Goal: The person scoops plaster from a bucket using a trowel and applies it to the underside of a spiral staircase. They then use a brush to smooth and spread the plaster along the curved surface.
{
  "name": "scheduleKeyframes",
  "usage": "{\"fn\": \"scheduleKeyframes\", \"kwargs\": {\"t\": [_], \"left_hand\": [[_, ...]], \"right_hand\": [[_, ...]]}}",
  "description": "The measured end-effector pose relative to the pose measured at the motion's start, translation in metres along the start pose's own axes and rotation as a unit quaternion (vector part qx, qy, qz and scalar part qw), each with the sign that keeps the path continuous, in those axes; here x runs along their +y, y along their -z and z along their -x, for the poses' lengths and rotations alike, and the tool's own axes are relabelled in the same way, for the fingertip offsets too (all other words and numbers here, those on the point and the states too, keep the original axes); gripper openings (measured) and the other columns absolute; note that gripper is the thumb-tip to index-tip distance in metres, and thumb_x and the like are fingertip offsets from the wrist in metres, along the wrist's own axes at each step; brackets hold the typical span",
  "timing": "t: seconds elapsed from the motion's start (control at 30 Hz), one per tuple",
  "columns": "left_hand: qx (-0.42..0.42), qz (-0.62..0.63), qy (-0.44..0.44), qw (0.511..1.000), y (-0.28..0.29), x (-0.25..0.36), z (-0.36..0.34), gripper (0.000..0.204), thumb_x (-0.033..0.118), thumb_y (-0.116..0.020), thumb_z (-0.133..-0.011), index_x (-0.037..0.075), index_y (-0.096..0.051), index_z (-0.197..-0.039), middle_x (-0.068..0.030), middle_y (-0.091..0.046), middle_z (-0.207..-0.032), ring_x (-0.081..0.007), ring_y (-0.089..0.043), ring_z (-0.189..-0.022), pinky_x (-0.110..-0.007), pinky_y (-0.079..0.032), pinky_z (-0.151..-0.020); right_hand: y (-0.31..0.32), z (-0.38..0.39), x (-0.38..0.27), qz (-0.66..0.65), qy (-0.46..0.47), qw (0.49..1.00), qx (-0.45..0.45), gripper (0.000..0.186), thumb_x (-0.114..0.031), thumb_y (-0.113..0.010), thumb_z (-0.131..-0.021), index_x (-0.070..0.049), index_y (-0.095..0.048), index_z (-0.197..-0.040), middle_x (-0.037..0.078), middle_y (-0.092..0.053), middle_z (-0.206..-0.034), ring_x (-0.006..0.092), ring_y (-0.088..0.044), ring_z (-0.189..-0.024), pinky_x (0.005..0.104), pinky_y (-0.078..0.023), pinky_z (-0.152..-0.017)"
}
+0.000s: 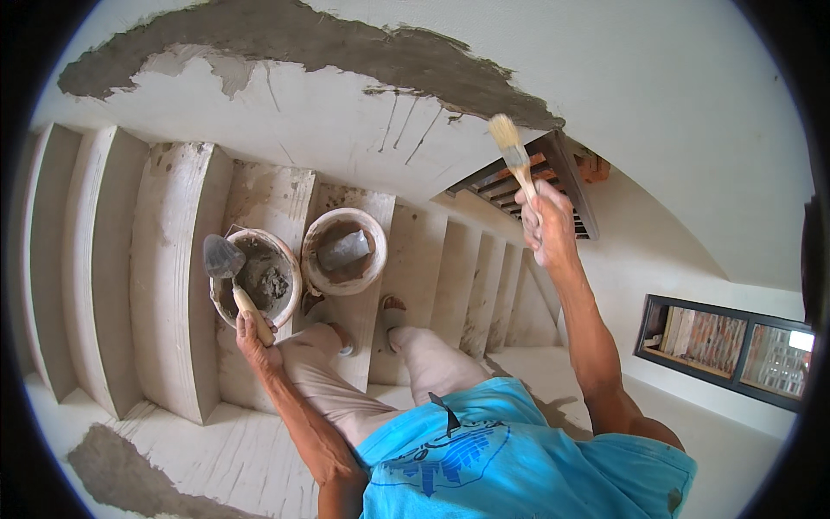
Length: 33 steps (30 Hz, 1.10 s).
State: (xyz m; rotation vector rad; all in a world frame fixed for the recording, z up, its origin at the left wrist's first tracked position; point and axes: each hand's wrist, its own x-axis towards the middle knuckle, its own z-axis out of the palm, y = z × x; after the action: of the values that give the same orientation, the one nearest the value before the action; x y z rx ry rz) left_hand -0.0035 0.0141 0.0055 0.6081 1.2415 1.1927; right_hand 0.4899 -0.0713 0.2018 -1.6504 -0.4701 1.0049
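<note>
My right hand [548,222] is closed round the wooden handle of a paintbrush [512,149], its pale bristles pointing up toward the wall. The bristle tip is close to the right end of a dark grey mortar band [346,48]; I cannot tell whether they touch. In my left hand [258,336] is a trowel [226,259], gripped by its wooden handle with the grey blade over the rim of a bucket. That bucket [292,275] holds wet grey mortar [264,278]. Beside it stands a second bucket [380,242] with a grey, flat-sided object [342,250] inside.
Concrete stairs [169,268] run across the view, with both buckets and my feet on them. A dark metal grille [571,186] fills a wall opening beyond my right hand. A dark-framed window [726,349] is at the right. Another mortar patch [121,476] lies lower left.
</note>
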Motion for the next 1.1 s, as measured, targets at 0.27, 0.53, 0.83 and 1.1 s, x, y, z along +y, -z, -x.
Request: {"fn": "scheduleKeyframes", "kwargs": {"t": [0.27,0.53,0.83,1.1], "left_hand": [[0.007,-0.032,-0.002,0.999,0.004,-0.001,-0.001,0.031,0.026,-0.065,-0.097,0.002,-0.059,-0.115,-0.0059,-0.061,-0.080,-0.0128,-0.056,-0.063,-0.027,-0.046,-0.055],[0.001,-0.035,-0.001,0.999,0.002,0.002,-0.001,0.031,0.028,-0.065,-0.097,0.002,-0.059,-0.114,-0.0053,-0.060,-0.079,-0.0117,-0.056,-0.064,-0.026,-0.046,-0.055],[-0.010,-0.036,-0.001,0.999,0.001,0.002,-0.002,0.031,0.028,-0.065,-0.097,0.003,-0.059,-0.115,-0.0042,-0.060,-0.079,-0.0114,-0.056,-0.064,-0.026,-0.046,-0.056],[0.001,-0.030,-0.006,1.000,0.009,-0.002,-0.005,0.032,0.027,-0.065,-0.097,0.002,-0.059,-0.116,-0.0043,-0.061,-0.079,-0.0126,-0.056,-0.064,-0.026,-0.046,-0.056]], "right_hand": [[0.037,0.009,-0.004,-0.025,0.035,0.994,0.103,0.021,-0.018,-0.047,-0.089,0.000,-0.058,-0.090,-0.005,-0.037,-0.056,0.0031,-0.026,-0.041,0.0223,-0.023,-0.034],[0.009,0.014,0.000,0.231,0.263,0.919,0.183,0.014,-0.005,-0.056,-0.079,0.000,-0.061,-0.091,0.001,-0.056,-0.067,0.0074,-0.046,-0.055,0.0236,-0.038,-0.052],[0.001,-0.004,-0.016,0.454,0.404,0.773,0.179,0.018,-0.001,-0.061,-0.081,0.003,-0.065,-0.099,0.018,-0.068,-0.090,0.0351,-0.067,-0.080,0.0405,-0.052,-0.070],[0.045,0.010,-0.007,0.475,0.358,0.762,0.256,0.022,0.002,-0.058,-0.079,0.003,-0.065,-0.099,0.017,-0.066,-0.086,0.0345,-0.065,-0.077,0.0417,-0.051,-0.071]]}}
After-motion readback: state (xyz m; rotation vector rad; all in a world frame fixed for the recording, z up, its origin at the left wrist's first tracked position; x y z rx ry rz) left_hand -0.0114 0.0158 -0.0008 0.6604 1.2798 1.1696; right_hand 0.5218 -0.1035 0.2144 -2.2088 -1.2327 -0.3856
